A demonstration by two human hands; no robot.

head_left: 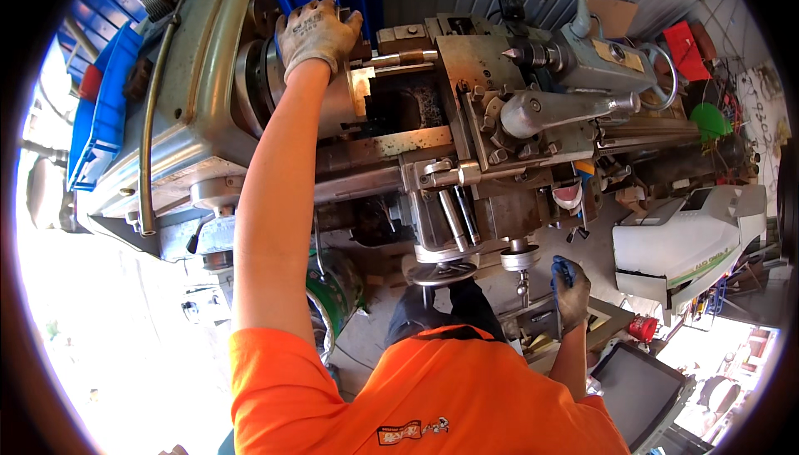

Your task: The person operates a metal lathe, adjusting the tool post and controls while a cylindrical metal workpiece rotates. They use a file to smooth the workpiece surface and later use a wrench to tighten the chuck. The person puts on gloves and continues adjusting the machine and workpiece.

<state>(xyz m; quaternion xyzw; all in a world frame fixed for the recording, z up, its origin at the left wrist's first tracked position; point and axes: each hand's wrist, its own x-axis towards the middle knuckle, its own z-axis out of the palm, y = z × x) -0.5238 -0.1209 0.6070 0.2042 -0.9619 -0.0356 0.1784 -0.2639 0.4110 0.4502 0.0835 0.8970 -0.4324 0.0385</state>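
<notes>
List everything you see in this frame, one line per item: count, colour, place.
Metal lathe: one, grey, across the upper view
Lathe chuck: one, metallic, under the left hand
Tailstock: one, grey, upper right
Spoked handwheel: one, metallic, lathe front
Bin: one, blue, upper left
Machine housing: one, white, right
Container: one, red, lower right
Disc: one, green, far right
Smaller clutter: uncountable, mixed, right
T-shirt: one, orange, lower middle
Left hand: one, off-white glove, on the chuck
Right hand: one, dark glove, lower right
</notes>
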